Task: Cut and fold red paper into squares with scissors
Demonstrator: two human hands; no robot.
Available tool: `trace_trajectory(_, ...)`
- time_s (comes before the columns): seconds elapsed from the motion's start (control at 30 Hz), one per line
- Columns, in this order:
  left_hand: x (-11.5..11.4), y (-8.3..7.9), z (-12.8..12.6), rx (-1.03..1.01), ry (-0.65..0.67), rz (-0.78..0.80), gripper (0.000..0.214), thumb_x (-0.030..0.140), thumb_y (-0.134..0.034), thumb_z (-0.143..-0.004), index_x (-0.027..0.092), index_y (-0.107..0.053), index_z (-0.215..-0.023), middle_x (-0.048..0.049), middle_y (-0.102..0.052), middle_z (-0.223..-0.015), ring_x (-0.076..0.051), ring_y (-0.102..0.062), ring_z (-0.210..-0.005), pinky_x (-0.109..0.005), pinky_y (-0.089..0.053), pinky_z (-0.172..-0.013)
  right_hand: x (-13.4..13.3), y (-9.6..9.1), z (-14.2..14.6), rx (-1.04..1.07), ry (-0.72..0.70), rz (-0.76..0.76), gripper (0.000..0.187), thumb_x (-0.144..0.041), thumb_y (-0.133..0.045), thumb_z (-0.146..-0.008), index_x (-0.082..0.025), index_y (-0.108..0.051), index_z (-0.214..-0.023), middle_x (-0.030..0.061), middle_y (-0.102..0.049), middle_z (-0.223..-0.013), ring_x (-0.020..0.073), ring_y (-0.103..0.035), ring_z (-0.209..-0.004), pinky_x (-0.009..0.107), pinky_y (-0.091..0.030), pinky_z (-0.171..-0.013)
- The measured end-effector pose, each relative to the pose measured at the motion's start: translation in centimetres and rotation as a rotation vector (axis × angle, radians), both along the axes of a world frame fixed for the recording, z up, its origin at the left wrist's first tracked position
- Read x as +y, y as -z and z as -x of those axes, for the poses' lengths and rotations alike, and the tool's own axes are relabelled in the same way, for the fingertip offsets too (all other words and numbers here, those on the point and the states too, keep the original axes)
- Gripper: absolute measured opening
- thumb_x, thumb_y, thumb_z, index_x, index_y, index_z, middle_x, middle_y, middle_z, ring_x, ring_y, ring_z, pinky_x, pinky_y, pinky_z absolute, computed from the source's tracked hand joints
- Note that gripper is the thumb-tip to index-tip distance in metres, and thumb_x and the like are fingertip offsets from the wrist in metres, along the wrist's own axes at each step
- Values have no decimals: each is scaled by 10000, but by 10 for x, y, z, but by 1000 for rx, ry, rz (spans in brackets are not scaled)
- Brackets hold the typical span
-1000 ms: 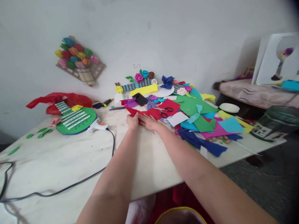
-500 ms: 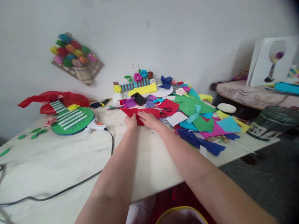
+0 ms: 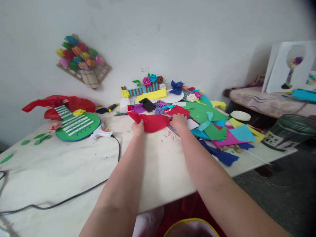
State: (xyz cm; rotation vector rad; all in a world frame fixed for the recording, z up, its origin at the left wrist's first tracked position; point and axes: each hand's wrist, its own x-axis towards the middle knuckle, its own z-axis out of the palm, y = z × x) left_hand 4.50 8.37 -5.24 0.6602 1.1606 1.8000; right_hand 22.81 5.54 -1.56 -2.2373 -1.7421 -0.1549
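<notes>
A piece of red crepe paper (image 3: pixel 156 123) lies across the table in front of me. My left hand (image 3: pixel 138 126) pinches its left end between thumb and fingers, and that corner is lifted slightly. At the paper's right end, my right hand (image 3: pixel 179 121) is closed over the scissors (image 3: pixel 170 119). Only a small dark part and a bit of blade show; the handles are hidden under my fingers. Another red sheet (image 3: pixel 179 110) lies just behind that hand. Small red scraps (image 3: pixel 170 134) are scattered on the tabletop below the paper.
Coloured paper sheets (image 3: pixel 207 113) pile up on the right, near a glass jar (image 3: pixel 287 133). Leftward are a white glue gun (image 3: pixel 101 133) with a black cord (image 3: pixel 71 199) and a green guitar-shaped craft (image 3: pixel 84 130). Behind stand a black phone (image 3: pixel 148 104) and yellow crepe roll (image 3: pixel 151 94).
My right hand has left the red crepe paper and moved right onto the scissors. My left hand still holds the paper, whose right part now lies spread, with scraps uncovered.
</notes>
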Motion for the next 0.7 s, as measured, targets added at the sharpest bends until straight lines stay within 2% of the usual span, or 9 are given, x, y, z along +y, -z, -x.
trace_trajectory(0.2,-5,-6,0,-79,10,12,67,75,-589,-693,136,-593,-665,-43,-629,-639,-181,-641,-657,-333,-517,-722,3,4,-1,-54,-26,-19,324,-206,-488,-786,-100,-630,-1057,191,-585,-1106,302,-482,-1064,402,-336,-860)
trace_trajectory(0.47,-16,-19,1,-232,72,0,138,5,-543,-734,127,-589,-687,-33,-634,-636,-131,-629,-633,-300,-513,-770,-3,-9,0,-57,-44,-10,288,-164,-498,-769,-97,-655,-1000,185,-631,-1017,310,-494,-1051,390,-372,-824)
trace_trajectory(0.7,-13,-19,7,-308,169,4,148,-5,-518,-760,123,-593,-753,-56,-662,-727,-155,-649,-758,-323,-502,-828,-7,-20,-1,-12,7,32,312,-179,-497,-775,-98,-642,-1039,186,-631,-1023,315,-493,-1077,374,-427,-790)
